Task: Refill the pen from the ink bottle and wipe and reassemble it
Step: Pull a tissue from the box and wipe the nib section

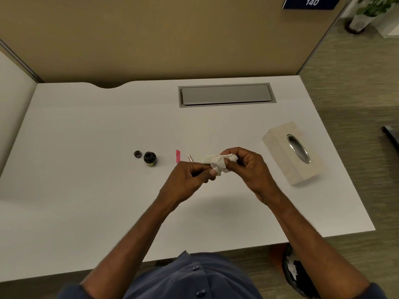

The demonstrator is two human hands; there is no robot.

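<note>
My left hand (190, 180) pinches a thin dark pen section, mostly hidden by the fingers. My right hand (248, 167) holds a crumpled white tissue (218, 161) wrapped around the end of that pen part; both hands meet above the white desk (86, 169). The open ink bottle (150, 158) stands upright to the left, with its dark cap (137, 154) lying beside it. A pink pen cap (178, 156) and a silver pen barrel (190, 158) lie on the desk just behind my left hand.
A beige tissue box (293, 154) with a metal slot sits at the right. A grey cable hatch (226, 95) is set into the desk at the back. A tan partition rises behind. A black waste bin (295, 275) stands on the floor at the right.
</note>
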